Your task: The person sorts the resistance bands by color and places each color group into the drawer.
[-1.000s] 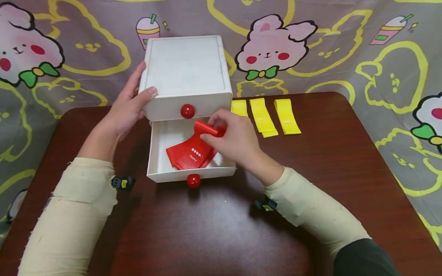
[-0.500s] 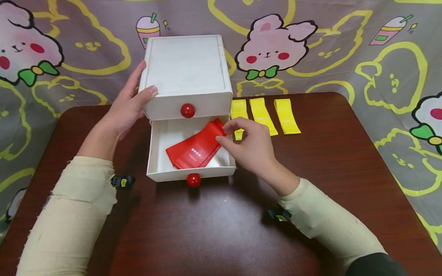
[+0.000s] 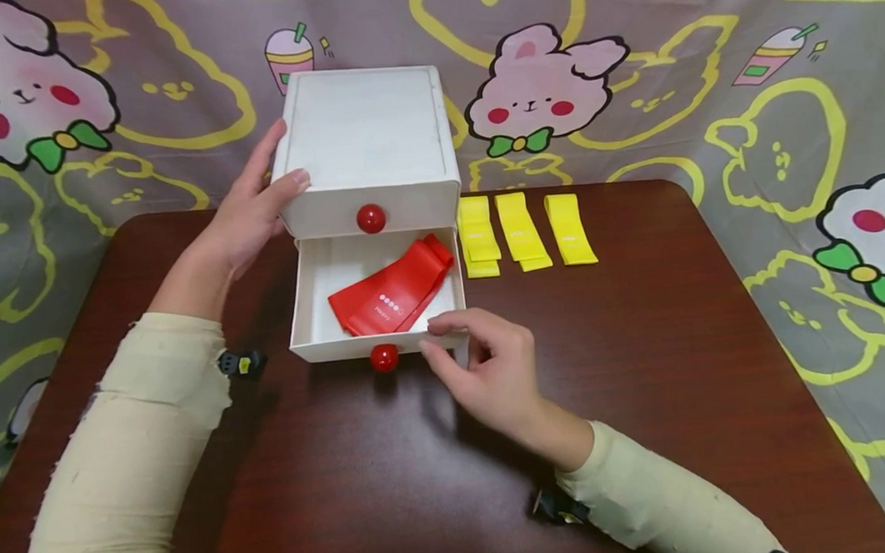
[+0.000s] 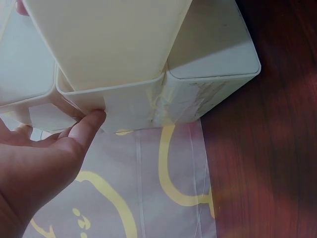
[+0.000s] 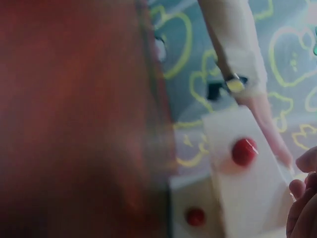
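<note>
A red resistance band (image 3: pixel 391 292), marked with white dots and "HEAVY", lies folded in the pulled-out drawer (image 3: pixel 319 350) of a white drawer cabinet (image 3: pixel 367 130). My left hand (image 3: pixel 246 199) is spread against the cabinet's left side, its thumb over the top edge. In the left wrist view, the left hand's fingers (image 4: pixel 86 129) rest along the cabinet's side. My right hand (image 3: pixel 488 370) holds nothing; thumb and forefinger are bent and apart, their tips overlapping the right end of the drawer front in the head view.
Several yellow resistance bands (image 3: pixel 523 230) lie on the brown table (image 3: pixel 333 474) right of the cabinet. Red knobs (image 3: pixel 384 357) stick out from the drawer fronts. The right wrist view shows another closed drawer (image 5: pixel 181 198) under the open one. A patterned curtain (image 3: pixel 668 131) hangs behind.
My right hand has let go of the red resistance band, left it in the drawer, then moved out and down to the drawer's front right corner. The left hand keeps its place.
</note>
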Demonstrator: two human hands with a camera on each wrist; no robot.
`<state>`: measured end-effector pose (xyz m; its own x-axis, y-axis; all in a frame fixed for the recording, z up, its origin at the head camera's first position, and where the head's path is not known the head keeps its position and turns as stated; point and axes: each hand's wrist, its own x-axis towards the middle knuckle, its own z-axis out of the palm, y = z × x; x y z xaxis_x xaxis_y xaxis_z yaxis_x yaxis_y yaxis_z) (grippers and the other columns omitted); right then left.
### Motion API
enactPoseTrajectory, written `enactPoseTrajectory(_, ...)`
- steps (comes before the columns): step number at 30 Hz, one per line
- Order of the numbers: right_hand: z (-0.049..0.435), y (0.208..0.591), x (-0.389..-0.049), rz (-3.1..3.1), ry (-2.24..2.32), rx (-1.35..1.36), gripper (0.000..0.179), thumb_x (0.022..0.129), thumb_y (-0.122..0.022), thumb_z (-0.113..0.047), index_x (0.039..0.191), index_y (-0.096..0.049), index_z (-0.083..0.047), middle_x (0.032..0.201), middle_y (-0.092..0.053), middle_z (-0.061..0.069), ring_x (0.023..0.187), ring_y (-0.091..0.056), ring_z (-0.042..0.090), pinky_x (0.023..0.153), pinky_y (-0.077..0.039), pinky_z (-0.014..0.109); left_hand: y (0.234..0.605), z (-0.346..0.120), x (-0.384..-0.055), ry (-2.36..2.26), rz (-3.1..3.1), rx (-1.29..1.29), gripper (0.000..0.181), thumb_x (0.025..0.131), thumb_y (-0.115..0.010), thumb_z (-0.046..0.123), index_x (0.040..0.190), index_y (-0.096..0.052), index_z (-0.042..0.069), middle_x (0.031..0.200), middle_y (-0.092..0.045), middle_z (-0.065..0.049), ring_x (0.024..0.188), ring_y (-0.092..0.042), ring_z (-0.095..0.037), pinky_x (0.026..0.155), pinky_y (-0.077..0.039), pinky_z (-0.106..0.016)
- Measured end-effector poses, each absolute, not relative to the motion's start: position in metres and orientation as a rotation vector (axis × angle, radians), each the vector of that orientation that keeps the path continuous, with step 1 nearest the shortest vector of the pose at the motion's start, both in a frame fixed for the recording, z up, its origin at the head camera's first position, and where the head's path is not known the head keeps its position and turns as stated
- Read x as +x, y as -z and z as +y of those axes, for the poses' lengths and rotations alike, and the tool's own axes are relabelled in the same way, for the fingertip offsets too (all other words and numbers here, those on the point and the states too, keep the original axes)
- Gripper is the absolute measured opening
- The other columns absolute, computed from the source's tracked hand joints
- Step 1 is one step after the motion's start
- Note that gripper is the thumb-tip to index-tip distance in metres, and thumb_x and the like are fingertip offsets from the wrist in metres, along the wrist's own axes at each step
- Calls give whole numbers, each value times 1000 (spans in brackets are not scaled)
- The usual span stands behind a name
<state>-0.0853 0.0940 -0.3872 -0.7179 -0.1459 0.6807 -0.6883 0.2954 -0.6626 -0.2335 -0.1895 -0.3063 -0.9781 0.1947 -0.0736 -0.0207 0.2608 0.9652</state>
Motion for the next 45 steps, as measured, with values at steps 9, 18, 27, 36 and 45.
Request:
enactPoseTrajectory(9, 78, 416, -71, -2064, -1511, 759, 25, 82, -81, -6, 106, -76, -4, 97, -74, 4, 46, -42, 5, 43, -37, 16, 307, -189, -235, -1776, 2362, 160, 70, 101, -53, 42, 156, -11, 54, 164, -8, 3, 141, -27, -33, 109, -27, -62)
enactPoseTrajectory(18, 63, 430, -71, -2064, -1467, 745, 31, 76, -86, -5, 106, -77, -4, 99, -75, 4, 46, -41, 3, 44, -37, 14, 309, -190, -235, -1800, 2342, 155, 69, 101, -53, 42, 155, -11, 55, 164, -10, 1, 136, -33, -31, 108, -29, -61)
enactPoseTrajectory(27, 52, 430, -73, -2040, -1453, 720, 32, 77, -87, -7, 107, -77, -4, 98, -75, 3, 50, -46, 7, 47, -39, 14, 306, -191, -233, -1824, 2350, 173, 70, 102, -52, 40, 156, -10, 53, 164, -8, 3, 138, -29, -30, 108, -25, -64)
enactPoseTrajectory(36, 48, 431, -74, -2036, -1456, 692, 30, 77, -87, -7, 106, -78, -4, 98, -75, 4, 54, -52, 14, 49, -40, 15, 308, -191, -231, -1829, 2352, 189, 65, 103, -46, 40, 158, -12, 46, 164, -7, 3, 137, -29, -28, 109, -27, -60)
enactPoseTrajectory(45, 49, 431, -86, -2006, -1458, 663, 29, 77, -87, -6, 105, -78, -2, 99, -75, 5, 53, -48, 13, 48, -37, 17, 309, -190, -231, -1842, 2325, 220, 66, 102, -48, 39, 157, -13, 48, 163, -9, 6, 137, -30, -26, 110, -28, -55)
